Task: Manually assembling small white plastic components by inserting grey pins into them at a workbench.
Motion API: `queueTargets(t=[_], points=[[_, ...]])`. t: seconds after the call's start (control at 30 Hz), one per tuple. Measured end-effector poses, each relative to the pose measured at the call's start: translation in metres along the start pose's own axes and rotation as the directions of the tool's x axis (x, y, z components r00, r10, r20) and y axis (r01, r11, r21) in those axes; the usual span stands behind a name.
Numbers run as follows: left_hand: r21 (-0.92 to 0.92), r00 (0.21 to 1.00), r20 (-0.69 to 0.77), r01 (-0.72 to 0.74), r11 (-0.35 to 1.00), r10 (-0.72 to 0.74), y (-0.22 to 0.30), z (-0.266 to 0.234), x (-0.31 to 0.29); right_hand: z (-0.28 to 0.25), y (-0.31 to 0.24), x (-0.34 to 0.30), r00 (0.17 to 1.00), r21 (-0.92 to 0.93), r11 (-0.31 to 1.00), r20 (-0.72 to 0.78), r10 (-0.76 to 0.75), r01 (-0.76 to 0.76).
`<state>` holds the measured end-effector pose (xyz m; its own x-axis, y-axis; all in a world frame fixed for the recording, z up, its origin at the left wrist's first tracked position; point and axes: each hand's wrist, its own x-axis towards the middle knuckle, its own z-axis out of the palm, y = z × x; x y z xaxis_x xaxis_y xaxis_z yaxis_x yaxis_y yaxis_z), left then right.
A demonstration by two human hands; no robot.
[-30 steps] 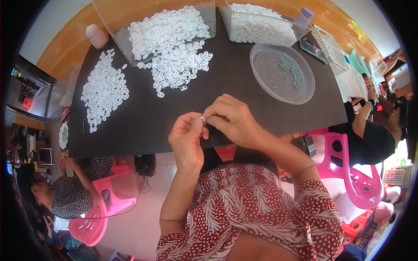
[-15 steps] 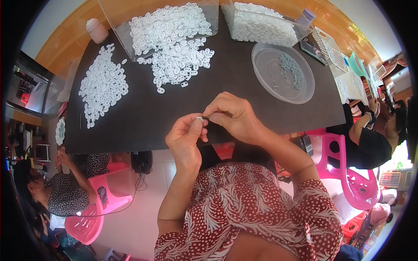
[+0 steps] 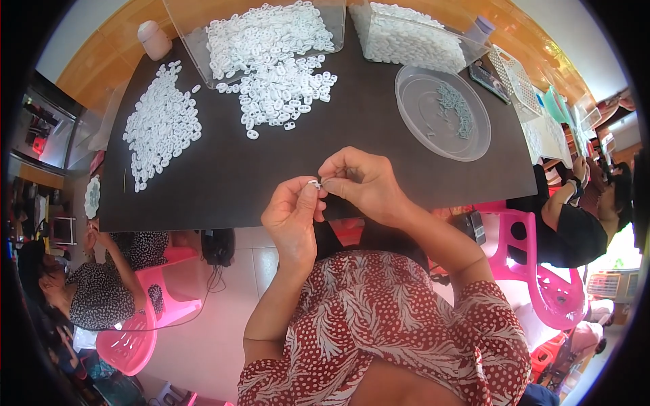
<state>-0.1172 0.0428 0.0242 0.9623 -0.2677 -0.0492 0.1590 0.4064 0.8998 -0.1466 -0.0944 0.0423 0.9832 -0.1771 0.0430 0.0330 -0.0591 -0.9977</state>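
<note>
Above the table's near edge, my left hand (image 3: 291,215) pinches a small white plastic piece (image 3: 314,183) between thumb and forefinger. My right hand (image 3: 367,187) meets it there, thumb and forefinger pressed together right beside the piece. Whatever those right fingertips hold is too small to make out. Beyond my hands lies a loose heap of white oval plastic pieces with holes (image 3: 281,95), spilling from a tipped clear bin (image 3: 338,27). To the right, a round clear plastic lid (image 3: 423,141) carries a cluster of tiny grey-green parts (image 3: 455,108).
Another pile of white oval pieces (image 3: 159,128) spreads at the left of the dark table (image 3: 223,176). A full clear bin (image 3: 413,40), a phone (image 3: 489,81) and a pink bottle (image 3: 154,40) stand or lie toward the back. People sit on pink chairs at both sides.
My hands stay together at the white piece, with a slight shift of the right fingers against it. The whole view has moved a little.
</note>
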Motion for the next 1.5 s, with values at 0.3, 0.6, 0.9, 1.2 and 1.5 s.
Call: queueTargets(t=[0.3,0.6,0.9,1.2,1.5], points=[[0.015,0.999,-0.022,-0.028,0.999,0.028,-0.002,-0.001,-0.003,0.001,0.003,-0.002,0.999,-0.080,0.996,0.019,-0.028,0.029],[0.034,0.999,-0.025,-0.041,0.999,0.042,-0.005,-0.003,-0.004,0.006,0.006,-0.001,0.999,-0.105,0.994,-0.013,-0.044,0.042],[0.347,0.947,-0.035,-0.289,0.892,0.320,-0.026,-0.005,-0.007,0.015,0.007,-0.003,0.994,-0.177,0.981,-0.063,-0.087,0.075],[0.320,0.958,-0.034,-0.258,0.912,0.283,-0.024,-0.006,-0.005,0.016,0.009,0.001,0.991,-0.178,0.977,-0.040,-0.127,0.118],[0.094,0.988,-0.044,-0.146,0.985,0.151,-0.017,-0.009,0.003,0.018,0.013,0.013,0.932,-0.377,0.862,0.006,-0.362,0.338]])
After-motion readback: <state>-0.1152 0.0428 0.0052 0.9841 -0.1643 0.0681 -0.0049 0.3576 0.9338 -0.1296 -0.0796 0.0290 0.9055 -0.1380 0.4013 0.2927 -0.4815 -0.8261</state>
